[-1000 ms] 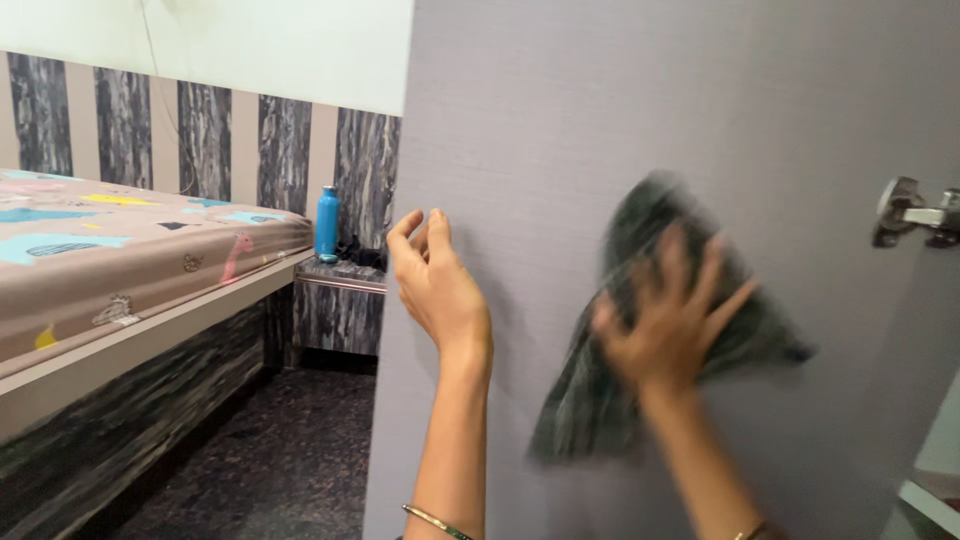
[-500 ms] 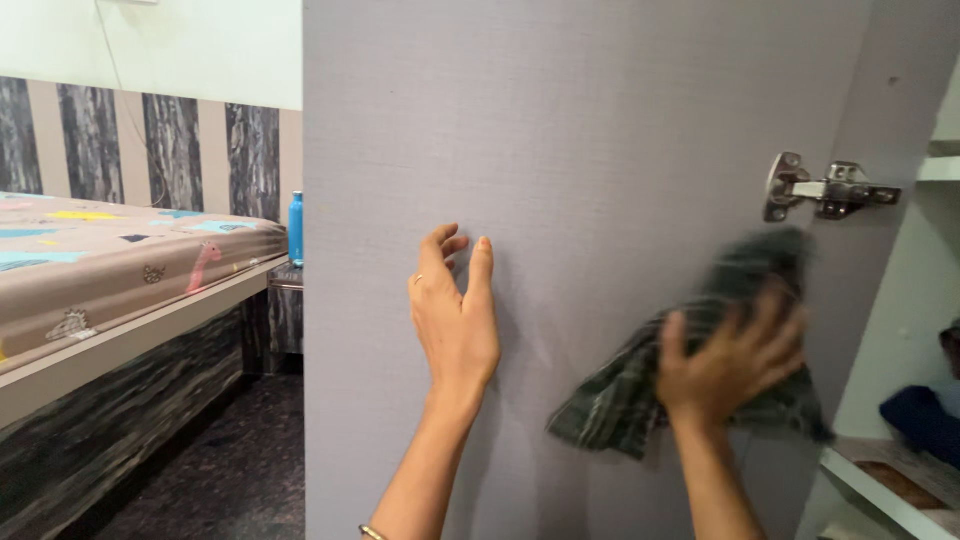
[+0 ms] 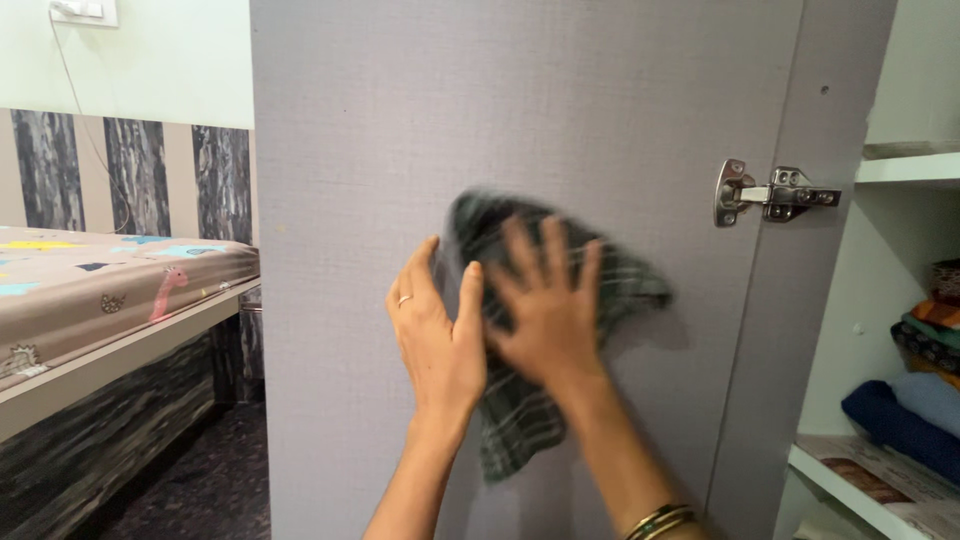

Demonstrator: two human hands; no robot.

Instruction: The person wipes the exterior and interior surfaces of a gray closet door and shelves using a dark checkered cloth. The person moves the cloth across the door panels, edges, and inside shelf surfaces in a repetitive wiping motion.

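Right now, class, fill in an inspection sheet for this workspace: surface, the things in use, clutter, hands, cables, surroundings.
Surface: grey cupboard door, open, standing upright, inner face toward the camera.
Things in use: dark checked cloth, pressed against the door, blurred.
Clutter: folded clothes stacked on the cupboard shelf.
Hands: right hand spread flat on the cloth; left hand flat on the door, beside the cloth, with a ring.
Cables: thin wire running down the wall from a socket.
Surroundings: metal hinge on the door; bed with patterned sheet at left; dark floor.
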